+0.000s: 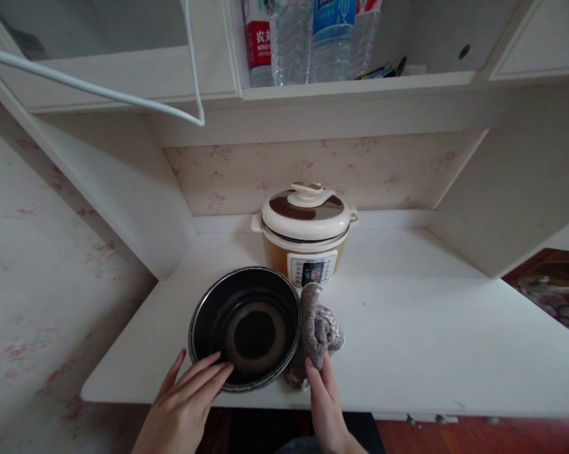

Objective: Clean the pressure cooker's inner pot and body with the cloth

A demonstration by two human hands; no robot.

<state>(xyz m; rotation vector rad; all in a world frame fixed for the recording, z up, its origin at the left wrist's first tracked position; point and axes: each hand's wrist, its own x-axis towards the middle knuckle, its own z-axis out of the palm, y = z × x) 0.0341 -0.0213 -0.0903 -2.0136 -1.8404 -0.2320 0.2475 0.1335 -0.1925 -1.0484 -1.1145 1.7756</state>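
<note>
Clock is centred on the black pot, 12 pointing away from the person.

Far left, 10 to 11 o'clock: bent white rod (99,92) crosses in front of the upper cabinet.

Left hand (183,400) at 7 o'clock, back of the hand up, fingers partly spread. Leftmost finger stands apart outside the pot; the others reach over the near-left rim.

Black pot (251,277) sits upright on the white tabletop (435,328), left of centre, near the front edge. Its inside is open to view: dark wall, pale ring on the floor around a dark disc. Only the bare base shows in there.

Above, about 12 to 1 o'clock: open shelf (360,88) with a row of clear plastic bottles (291,47), tops cut off by the frame. Labels show red on the leftmost, blue further right. Fill levels: can't tell.

Multicooker (305,233) at 1 o'clock, behind the pot, upright. Cream lid on, brown top panel, control panel facing the person. Contents hidden by the lid; can't tell if it's locked.

Rolled grey-brown cloth (319,331) at 3 to 4 o'clock, right beside the pot, in front of the cooker.

Right hand (326,407) at 4 to 5 o'clock, thumb and fingers pinching the near end of that cloth.

Small dark and blue items (383,70) lie on the shelf, right of the bottles.
</note>
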